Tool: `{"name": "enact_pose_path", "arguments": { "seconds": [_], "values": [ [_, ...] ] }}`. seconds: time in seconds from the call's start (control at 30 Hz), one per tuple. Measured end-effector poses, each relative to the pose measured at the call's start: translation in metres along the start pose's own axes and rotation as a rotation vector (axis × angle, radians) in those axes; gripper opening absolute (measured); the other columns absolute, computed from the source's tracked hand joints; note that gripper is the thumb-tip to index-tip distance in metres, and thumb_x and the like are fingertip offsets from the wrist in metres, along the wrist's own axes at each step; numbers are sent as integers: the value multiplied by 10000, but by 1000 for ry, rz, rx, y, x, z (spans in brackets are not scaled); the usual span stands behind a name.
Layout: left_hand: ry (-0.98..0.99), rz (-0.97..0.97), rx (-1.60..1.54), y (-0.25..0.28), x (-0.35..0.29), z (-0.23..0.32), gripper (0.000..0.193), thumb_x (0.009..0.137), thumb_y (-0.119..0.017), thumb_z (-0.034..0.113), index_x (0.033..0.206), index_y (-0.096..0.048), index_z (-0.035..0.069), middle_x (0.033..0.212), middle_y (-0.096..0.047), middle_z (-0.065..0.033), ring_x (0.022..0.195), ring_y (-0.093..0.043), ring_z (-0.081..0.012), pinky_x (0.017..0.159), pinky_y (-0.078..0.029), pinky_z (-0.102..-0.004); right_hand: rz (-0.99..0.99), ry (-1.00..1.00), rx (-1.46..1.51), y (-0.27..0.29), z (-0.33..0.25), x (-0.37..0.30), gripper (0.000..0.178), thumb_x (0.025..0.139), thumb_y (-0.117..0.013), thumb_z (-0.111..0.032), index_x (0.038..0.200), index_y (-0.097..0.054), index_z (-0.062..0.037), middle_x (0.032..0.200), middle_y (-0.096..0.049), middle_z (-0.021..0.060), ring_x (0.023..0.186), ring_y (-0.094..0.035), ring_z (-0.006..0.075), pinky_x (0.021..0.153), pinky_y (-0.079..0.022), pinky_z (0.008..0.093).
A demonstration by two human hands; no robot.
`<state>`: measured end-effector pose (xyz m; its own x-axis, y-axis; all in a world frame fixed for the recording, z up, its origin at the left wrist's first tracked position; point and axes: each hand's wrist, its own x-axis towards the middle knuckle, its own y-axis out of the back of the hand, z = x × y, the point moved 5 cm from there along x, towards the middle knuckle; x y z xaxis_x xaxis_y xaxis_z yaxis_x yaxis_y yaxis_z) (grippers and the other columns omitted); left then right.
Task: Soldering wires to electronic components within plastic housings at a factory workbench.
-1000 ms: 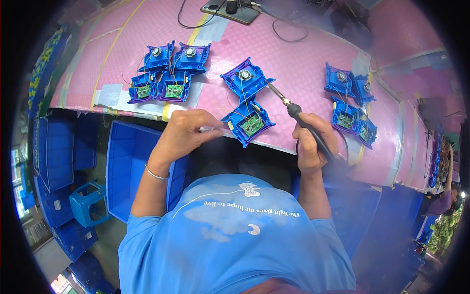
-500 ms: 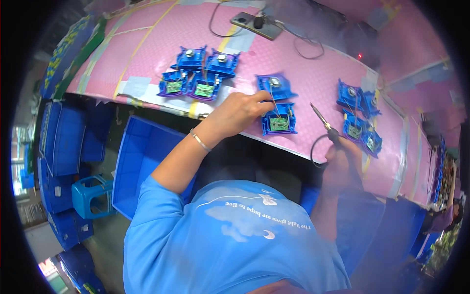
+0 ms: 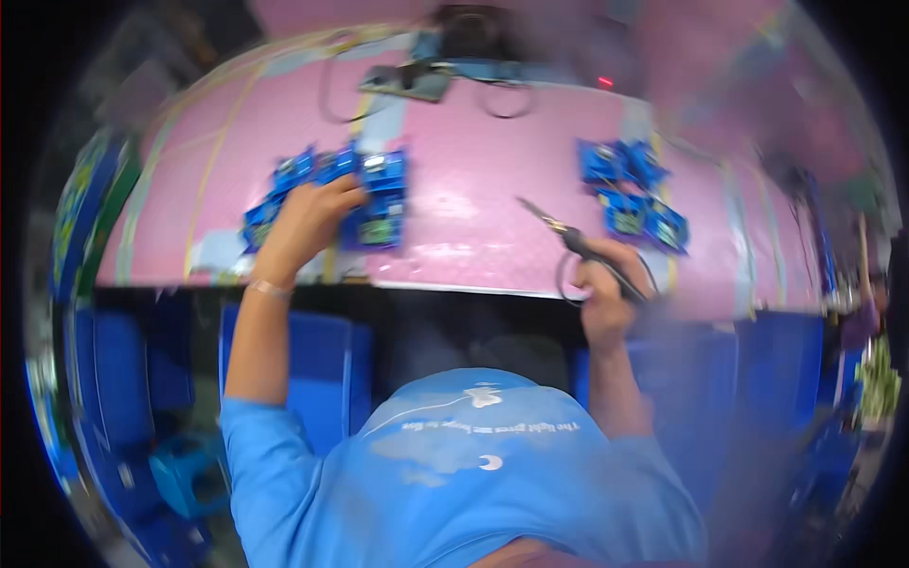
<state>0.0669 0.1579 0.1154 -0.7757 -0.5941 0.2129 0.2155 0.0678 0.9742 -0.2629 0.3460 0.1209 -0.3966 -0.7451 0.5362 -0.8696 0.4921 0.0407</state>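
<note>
My left hand is closed, fingertips pinched at the left edge of a blue plastic housing. That housing is in two halves, with a round silver part in the far one and a green circuit board in the near one. More blue housings sit close against it, partly hidden by my hand. My right hand grips a soldering iron by its black handle, its thin metal tip pointing up and left over the bare pink tabletop. Motion blurs the picture.
A second group of blue housings lies right of the iron on the pink table. A phone with cables lies at the back. Blue bins stand below the front edge; a teal stool is at lower left.
My left hand has moved left with the single blue housing, which now sits beside the left group. My right hand still holds the soldering iron. The whole view has shifted.
</note>
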Motion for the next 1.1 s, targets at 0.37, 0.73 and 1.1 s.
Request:
{"name": "enact_pose_path", "arguments": {
  "seconds": [0.37,0.73,1.1],
  "values": [
    [169,465,-51,36,-42,-9,221,842,-659,-128,1009,-714,6,990,-692,-135,918,-686,-285,755,-535,-344,22,47,-18,28,3,7,243,919,-596,-23,1113,-721,53,840,-697,80,698,-644,111,645,-502,258],
    [-258,658,-502,-15,84,199,226,770,-707,-217,809,-677,3,788,-602,-127,721,-587,-255,715,-614,-400,348,356,-496,74,25,30,307,853,-733,-32,1157,-692,-44,869,-607,145,892,-636,340,788,-521,429],
    [-43,409,-602,-103,238,160,342,835,-676,-74,1153,-718,46,908,-644,-104,763,-600,-219,668,-502,-312,224,310,-452,85,66,25,516,814,-736,-126,1313,-626,-58,1109,-674,211,1244,-546,463,1056,-422,549]
  ]
}}
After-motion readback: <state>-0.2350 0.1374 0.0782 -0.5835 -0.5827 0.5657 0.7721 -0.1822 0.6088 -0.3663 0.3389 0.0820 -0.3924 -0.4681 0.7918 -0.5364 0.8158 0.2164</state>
